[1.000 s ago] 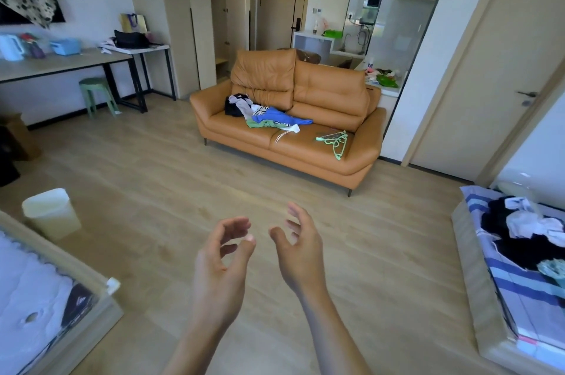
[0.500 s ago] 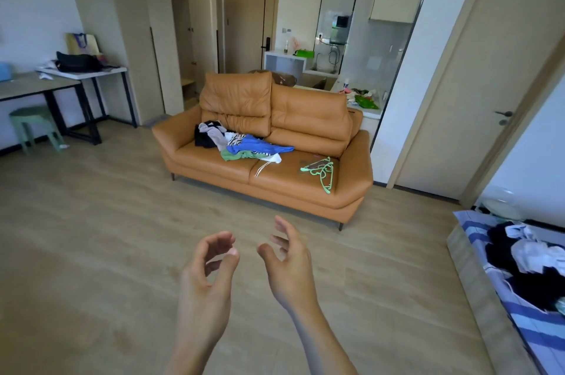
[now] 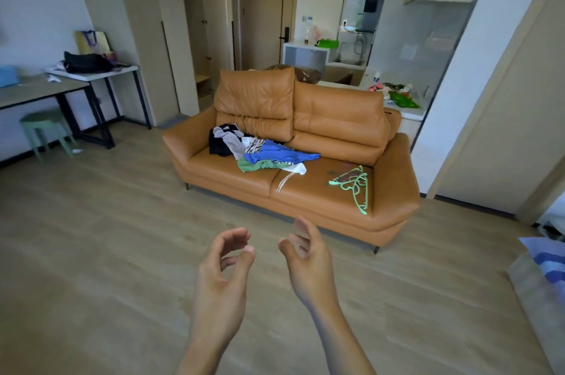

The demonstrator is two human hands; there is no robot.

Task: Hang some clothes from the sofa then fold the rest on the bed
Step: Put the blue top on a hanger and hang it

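both hands, left hand (image 3: 221, 275) and right hand (image 3: 308, 258), hang loosely curled and hold nothing, likely readied for grabbing. the clothes (image 3: 260, 150) lie heaped on the sofa (image 3: 305, 191), hangers (image 3: 351, 183) beside them.

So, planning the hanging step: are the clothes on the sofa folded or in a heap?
In a heap: the clothes lie crumpled and overlapping, unfolded, on the sofa.

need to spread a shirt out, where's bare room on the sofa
On the sofa, the left seat's front is bare, between armrest and clothes pile; so is a narrower strip between pile and hangers. Crowded: mid-seat and the right end.
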